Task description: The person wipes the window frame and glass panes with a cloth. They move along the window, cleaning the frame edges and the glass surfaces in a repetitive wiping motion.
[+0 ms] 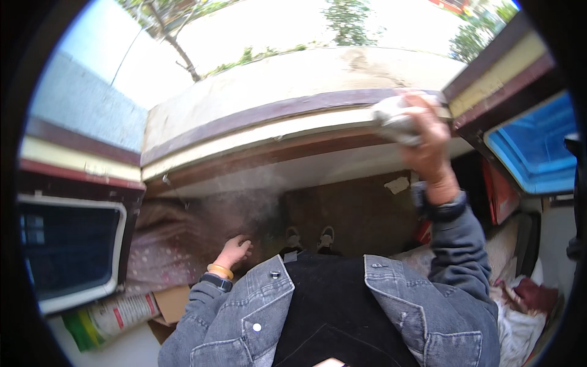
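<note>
My right hand (pixel 429 133) is shut on a crumpled whitish cloth (pixel 398 120), at the right end of the window sill (pixel 257 121). Hand and cloth are blurred, and whether the cloth touches the sill or hovers just over it I cannot tell. Low on the left, my left hand (pixel 237 250) hangs in front of my jacket, its fingers loosely bent and nothing visible in them. Below and beyond it lies a dotted pinkish fabric (pixel 160 257). A pale haze like dust floats between the sill and my left hand.
Window panels flank the opening: a dark pane (pixel 69 252) on the left, a blue pane (pixel 534 142) on the right. A printed bag (pixel 114 319) and a cardboard box (pixel 173 303) are at lower left. Bundled cloths (pixel 523 316) lie at lower right. Outside stands a tree (pixel 176 46).
</note>
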The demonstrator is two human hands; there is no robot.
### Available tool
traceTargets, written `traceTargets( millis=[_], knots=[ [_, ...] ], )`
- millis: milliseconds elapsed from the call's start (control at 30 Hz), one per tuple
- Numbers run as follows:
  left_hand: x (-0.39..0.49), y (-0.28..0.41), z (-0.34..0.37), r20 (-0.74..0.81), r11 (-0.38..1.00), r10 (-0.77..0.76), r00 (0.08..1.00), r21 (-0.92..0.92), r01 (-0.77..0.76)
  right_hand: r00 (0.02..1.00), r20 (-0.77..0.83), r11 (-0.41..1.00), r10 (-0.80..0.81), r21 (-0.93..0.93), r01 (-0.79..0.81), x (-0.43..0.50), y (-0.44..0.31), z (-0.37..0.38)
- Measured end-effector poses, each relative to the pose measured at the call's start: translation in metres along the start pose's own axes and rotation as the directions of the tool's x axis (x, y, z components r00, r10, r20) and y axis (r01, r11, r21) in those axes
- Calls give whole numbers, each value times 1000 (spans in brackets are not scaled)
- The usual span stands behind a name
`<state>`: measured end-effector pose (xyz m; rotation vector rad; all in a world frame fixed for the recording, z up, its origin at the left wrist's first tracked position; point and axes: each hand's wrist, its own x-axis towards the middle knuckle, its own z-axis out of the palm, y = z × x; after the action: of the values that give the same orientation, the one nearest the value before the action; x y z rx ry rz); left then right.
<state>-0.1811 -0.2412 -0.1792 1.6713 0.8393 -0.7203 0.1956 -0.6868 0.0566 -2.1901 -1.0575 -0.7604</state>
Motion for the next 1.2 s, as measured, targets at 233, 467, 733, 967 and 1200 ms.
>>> traceTargets(
  millis=[233,467,733,967,1200],
  knots=[
    [-11,-101,-18,-76,970,-208,975,-144,196,908,69,909,413,-101,-405,-9,36,41],
    [-33,-159,-41,-146,975,-178,973,-160,155,985,158,996,75,-59,-66,47,-121,156],
    [-49,-261,-89,-255,999,-40,966,-21,35,955,268,962,-128,267,54,108,-320,276],
    [-56,-351,-115,-189,965,-188,964,-218,145,892,69,698,-448,650,301,65,-371,242],
    [-71,-345,-123,-167,947,-228,959,-265,179,993,2,970,122,-212,-119,51,-208,166]
  ],
)
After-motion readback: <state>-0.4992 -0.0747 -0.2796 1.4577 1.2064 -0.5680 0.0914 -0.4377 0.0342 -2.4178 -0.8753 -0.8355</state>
